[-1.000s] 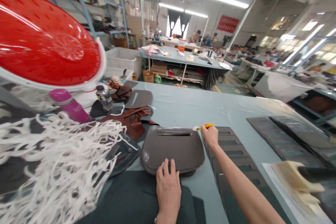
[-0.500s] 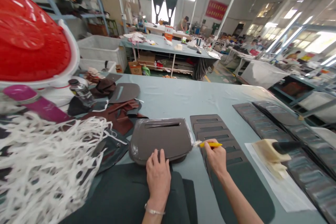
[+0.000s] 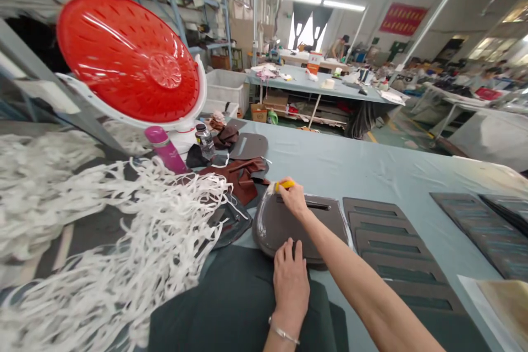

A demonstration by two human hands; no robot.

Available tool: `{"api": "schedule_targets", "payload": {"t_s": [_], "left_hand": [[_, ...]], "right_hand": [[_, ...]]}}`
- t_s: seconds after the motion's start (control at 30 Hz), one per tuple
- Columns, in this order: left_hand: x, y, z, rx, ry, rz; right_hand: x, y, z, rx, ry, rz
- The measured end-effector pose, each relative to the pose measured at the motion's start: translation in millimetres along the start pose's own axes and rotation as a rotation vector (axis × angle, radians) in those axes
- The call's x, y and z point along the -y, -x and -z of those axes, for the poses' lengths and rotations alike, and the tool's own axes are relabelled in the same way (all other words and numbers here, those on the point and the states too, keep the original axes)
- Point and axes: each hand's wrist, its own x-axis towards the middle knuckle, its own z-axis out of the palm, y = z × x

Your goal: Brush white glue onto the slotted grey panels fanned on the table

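A dark brown-grey leather-like panel (image 3: 303,231) with a slot near its far edge lies on the table, apparently on a stack of others. Shiny whitish wet streaks run along its left, far and right edges. Fingers extended, my left hand (image 3: 291,275) rests flat on the panel's near edge. My right hand (image 3: 292,198) is closed around a small yellow-handled brush (image 3: 284,184). The brush's pale bristles touch the panel's far left corner. Dark green material (image 3: 214,302) lies at the near edge, partly under my left forearm.
Overlapping slotted panels (image 3: 383,231) lie to the right, with more at the far right. A heap of white strips (image 3: 165,242) covers the left. Behind it stand a magenta bottle (image 3: 165,149), a clear bottle (image 3: 205,142) and a red fan-like thing (image 3: 136,60). Brown scraps (image 3: 243,176) lie beyond the panel.
My right hand has carried the brush from the panel's right edge across to its far left corner. My left hand stays on the near edge. The camera view has turned left.
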Motion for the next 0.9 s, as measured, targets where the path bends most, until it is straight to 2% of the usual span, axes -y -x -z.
{"api": "schedule_targets", "payload": {"t_s": [0.03,0.1,0.17,0.23,0.3,0.37,0.43,0.5,0.63,0.7,0.77,0.83,0.9], "left_hand": [[3,-2,3.0,0.012,0.078,0.012],[15,-9,12.6,0.044,0.3,0.047],[36,-21,27.0,0.045,0.552,0.135],[62,-37,42.9,-0.053,0.689,0.294],[83,-54,54.7,-0.113,0.733,0.315],[95,-67,58.5,-0.043,0.66,0.228],[99,-73,54.9,0.045,0.461,0.108],[99,-72,48.5,0.078,0.284,0.026],[91,-67,41.3,0.096,0.088,-0.048],[81,-67,39.5,0.089,-0.048,-0.07],[66,-69,35.5,0.046,-0.145,-0.064],[48,-68,28.5,-0.005,-0.192,-0.065],[34,-65,20.0,-0.019,-0.218,-0.09]], "right_hand": [[-2,-5,4,-0.081,0.041,-0.01],[-1,0,15,-0.157,0.078,-0.007],[5,26,25,-0.179,0.07,0.008],[13,66,29,-0.186,0.049,0.033],[21,107,28,-0.114,0.007,0.061],[23,141,26,-0.002,-0.027,0.103],[17,164,33,0.048,-0.017,0.125],[-1,182,57,0.012,0.032,0.079],[-48,213,143,-0.23,0.192,-0.099],[-61,218,176,-0.401,0.285,-0.167],[-61,207,184,-0.527,0.297,-0.191],[-48,179,162,-0.56,0.216,-0.159],[-27,141,119,-0.506,0.101,-0.1]]}}
